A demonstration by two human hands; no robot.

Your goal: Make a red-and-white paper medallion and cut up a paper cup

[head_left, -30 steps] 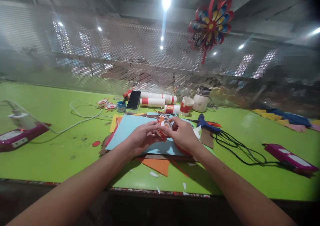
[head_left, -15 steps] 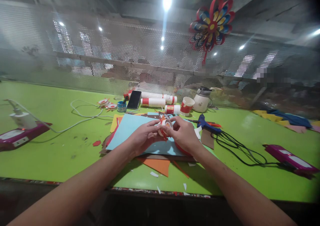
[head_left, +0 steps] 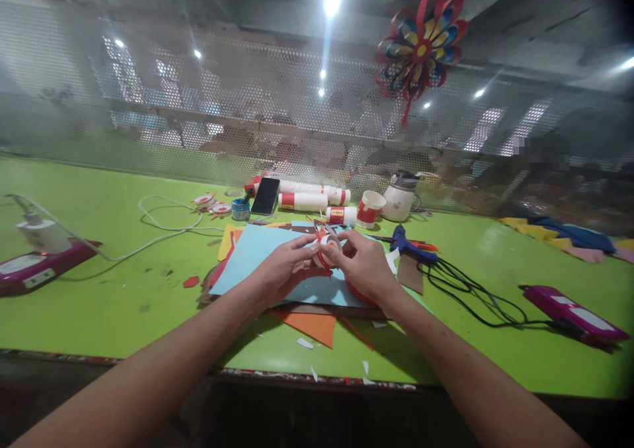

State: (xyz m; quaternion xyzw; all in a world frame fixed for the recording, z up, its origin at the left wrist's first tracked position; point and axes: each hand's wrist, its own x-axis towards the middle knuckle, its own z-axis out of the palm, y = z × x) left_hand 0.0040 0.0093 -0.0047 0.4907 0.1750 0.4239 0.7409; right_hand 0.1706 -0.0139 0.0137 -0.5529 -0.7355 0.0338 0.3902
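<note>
Both hands meet over a light blue paper sheet (head_left: 257,253) at the middle of the green table (head_left: 99,302). My left hand (head_left: 280,273) and my right hand (head_left: 364,266) pinch a small looped paper piece (head_left: 327,246), white and red with an orange spot, between their fingertips. Fingers of both hands are curled round it. Orange and red paper sheets (head_left: 310,326) stick out from under the blue one.
Behind the hands lie several white-and-red glue tubes (head_left: 302,201), a phone (head_left: 265,197), a paper cup (head_left: 369,209) and a white jug (head_left: 399,197). A blue glue gun (head_left: 409,246) with black cable lies right. Pink devices sit far left (head_left: 34,269) and right (head_left: 574,312). A paper flower (head_left: 421,41) hangs on the mesh wall.
The hands have stayed together on the paper piece, with only small shifts of the fingers turning it. Nothing else on the table has moved.
</note>
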